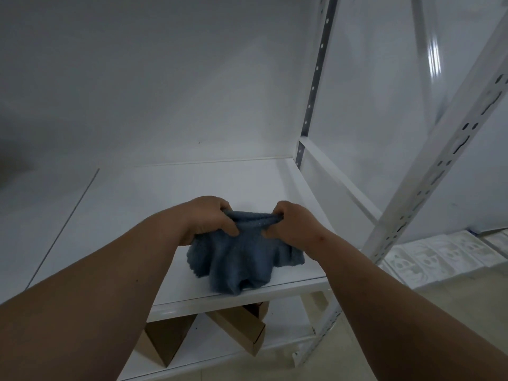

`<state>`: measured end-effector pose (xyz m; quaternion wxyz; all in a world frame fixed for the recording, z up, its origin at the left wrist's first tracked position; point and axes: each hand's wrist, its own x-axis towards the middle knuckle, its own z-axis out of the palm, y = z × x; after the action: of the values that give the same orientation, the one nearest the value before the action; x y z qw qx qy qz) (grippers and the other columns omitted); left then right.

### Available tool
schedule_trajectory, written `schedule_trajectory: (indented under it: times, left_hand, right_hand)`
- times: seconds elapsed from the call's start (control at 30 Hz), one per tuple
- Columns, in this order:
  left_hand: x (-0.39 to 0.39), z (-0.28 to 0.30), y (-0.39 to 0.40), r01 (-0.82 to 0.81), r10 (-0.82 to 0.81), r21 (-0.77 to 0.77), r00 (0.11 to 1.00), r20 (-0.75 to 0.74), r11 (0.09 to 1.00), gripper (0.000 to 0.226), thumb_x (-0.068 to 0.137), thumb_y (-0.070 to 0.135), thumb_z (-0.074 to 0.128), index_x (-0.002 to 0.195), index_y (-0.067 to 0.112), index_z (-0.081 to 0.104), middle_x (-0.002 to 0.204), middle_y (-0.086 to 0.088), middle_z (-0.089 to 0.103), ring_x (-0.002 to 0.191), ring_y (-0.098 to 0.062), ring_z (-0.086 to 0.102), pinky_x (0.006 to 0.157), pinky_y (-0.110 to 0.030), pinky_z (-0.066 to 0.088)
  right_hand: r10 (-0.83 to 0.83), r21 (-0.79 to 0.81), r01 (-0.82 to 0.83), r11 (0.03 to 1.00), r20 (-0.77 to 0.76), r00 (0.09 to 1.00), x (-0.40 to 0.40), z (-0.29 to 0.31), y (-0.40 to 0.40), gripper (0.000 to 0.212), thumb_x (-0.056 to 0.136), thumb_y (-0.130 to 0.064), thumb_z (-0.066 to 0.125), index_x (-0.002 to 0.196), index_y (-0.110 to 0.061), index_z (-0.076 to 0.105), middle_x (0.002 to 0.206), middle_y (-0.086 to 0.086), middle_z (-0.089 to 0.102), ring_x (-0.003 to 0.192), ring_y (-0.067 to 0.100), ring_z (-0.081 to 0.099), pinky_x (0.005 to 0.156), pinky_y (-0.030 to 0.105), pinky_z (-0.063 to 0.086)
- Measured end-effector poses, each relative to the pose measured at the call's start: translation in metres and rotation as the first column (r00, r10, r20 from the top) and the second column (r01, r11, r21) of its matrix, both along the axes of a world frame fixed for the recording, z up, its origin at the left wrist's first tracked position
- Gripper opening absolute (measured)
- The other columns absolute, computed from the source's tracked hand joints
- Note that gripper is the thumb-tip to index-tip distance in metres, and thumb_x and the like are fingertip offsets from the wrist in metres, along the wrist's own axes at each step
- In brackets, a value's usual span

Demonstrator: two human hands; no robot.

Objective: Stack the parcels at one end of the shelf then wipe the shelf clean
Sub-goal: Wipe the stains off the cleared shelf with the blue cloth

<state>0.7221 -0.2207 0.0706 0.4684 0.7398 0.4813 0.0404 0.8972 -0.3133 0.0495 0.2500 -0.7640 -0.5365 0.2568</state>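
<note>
Honestly, nothing readable here. No text, labels, brand names or numbers on anything. The brown cardboard parcels (pixel 242 329) on the lower shelf look plain on the faces that show, no shipping stickers or print I can make out. The blue cloth (pixel 242 259) has no tag showing. The white packs (pixel 439 257) on the floor past the shelf's right end have some pale embossed or printed shapes on them, but they're too washed out to read as letters or a logo.
</note>
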Motion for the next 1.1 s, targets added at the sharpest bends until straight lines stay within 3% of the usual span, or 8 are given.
schedule_trajectory:
  times: [0.13,0.33,0.47,0.57,0.7,0.77,0.97,1.1]
  left_hand:
    - [-0.003,0.017,0.007,-0.077,0.115,-0.273,0.985,0.128,0.959,0.01,0.079,0.013,0.071,0.074,0.005,0.067,0.08,-0.016,0.069,0.07,-0.028,0.064,0.063,-0.033,0.052]
    - [-0.004,0.049,0.016,0.12,0.012,-0.445,0.959,0.282,0.887,0.03,0.079,0.025,0.065,0.1,0.005,0.072,0.102,-0.017,0.071,0.087,-0.029,0.066,0.072,-0.032,0.056]
    - [0.001,0.05,0.028,-0.091,0.105,-0.085,0.977,0.183,0.992,0.01,0.082,0.019,0.073,0.08,0.01,0.071,0.09,-0.014,0.069,0.08,-0.026,0.063,0.076,-0.035,0.054]
    - [0.009,0.046,0.037,-0.168,0.119,0.206,0.966,0.229,0.964,0.011,0.08,0.025,0.074,0.083,0.015,0.073,0.091,-0.007,0.07,0.087,-0.023,0.064,0.084,-0.04,0.052]
    - [0.011,0.058,0.044,-0.32,0.117,0.357,0.865,0.488,0.877,0.008,0.079,0.029,0.074,0.076,0.021,0.071,0.077,0.003,0.068,0.077,-0.014,0.061,0.075,-0.032,0.049]
    - [0.011,0.062,0.047,-0.297,0.074,0.39,0.866,0.494,0.872,0.008,0.08,0.028,0.073,0.075,0.023,0.07,0.076,0.005,0.068,0.075,-0.012,0.061,0.073,-0.03,0.049]
    - [0.01,0.009,0.049,0.145,-0.117,0.319,0.988,-0.105,0.937,0.011,0.082,0.023,0.073,0.078,0.014,0.07,0.079,-0.005,0.065,0.077,-0.018,0.058,0.064,-0.026,0.042]
    - [-0.006,-0.063,0.044,0.356,-0.281,0.114,0.864,-0.418,0.927,0.012,0.079,0.029,0.074,0.087,0.02,0.072,0.086,0.001,0.065,0.079,-0.012,0.058,0.065,-0.021,0.045]
  right_hand:
    - [-0.02,-0.005,0.019,1.0,-0.189,0.982,-0.001,0.014,0.001,0.014,0.081,-0.022,0.069,0.09,-0.014,0.062,0.09,0.001,0.06,0.085,0.017,0.056,0.068,0.027,0.044]
    - [-0.039,-0.006,0.043,0.999,-0.525,0.85,0.0,0.043,0.005,0.009,0.087,-0.016,0.065,0.081,-0.01,0.062,0.086,0.007,0.064,0.08,0.02,0.058,0.068,0.03,0.049]
    - [-0.065,-0.005,0.067,0.998,-0.327,0.943,0.0,0.044,0.013,0.008,0.086,-0.015,0.064,0.094,-0.012,0.063,0.094,0.006,0.063,0.083,0.019,0.058,0.065,0.028,0.047]
    - [-0.131,0.149,0.154,0.977,-0.152,0.98,-0.004,0.04,0.025,0.007,0.089,-0.012,0.055,0.095,-0.015,0.057,0.088,0.001,0.059,0.081,0.018,0.055,0.058,0.025,0.042]
    - [-0.271,0.508,0.32,0.8,-0.17,0.947,-0.003,0.048,0.033,0.012,0.09,-0.023,0.057,0.082,-0.023,0.049,0.077,-0.005,0.057,0.07,0.016,0.057,0.058,0.033,0.053]
    - [-0.27,0.545,0.282,0.79,-0.104,0.957,0.0,0.045,0.034,0.014,0.091,-0.025,0.056,0.081,-0.023,0.047,0.076,-0.005,0.057,0.065,0.016,0.056,0.057,0.032,0.052]
    - [-0.055,0.009,0.054,0.998,0.195,0.979,0.008,-0.018,0.029,0.012,0.092,-0.023,0.058,0.098,-0.013,0.057,0.089,0.004,0.061,0.083,0.021,0.057,0.071,0.029,0.042]
    - [0.336,-0.47,-0.156,0.869,0.328,0.883,0.006,-0.068,0.015,0.02,0.087,-0.015,0.054,0.102,-0.005,0.064,0.096,0.01,0.06,0.091,0.026,0.057,0.079,0.033,0.049]
